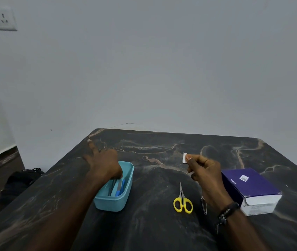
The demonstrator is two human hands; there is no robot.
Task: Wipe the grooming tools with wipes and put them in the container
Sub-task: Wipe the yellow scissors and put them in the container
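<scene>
Scissors (182,200) tips away; right hand (204,171) pinches wipe (185,157); left hand (104,163) grip unclear.

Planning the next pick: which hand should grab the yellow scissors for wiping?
Probably the left hand. It is over the teal container beside the tools there and looks about free, while the right hand pinches the white wipe. The scissors lie between both hands.

Small white lettering on the top of the purple box (251,185) at right, too blurred to read. White square code sticker (244,178) there too, likewise illegible.
</scene>
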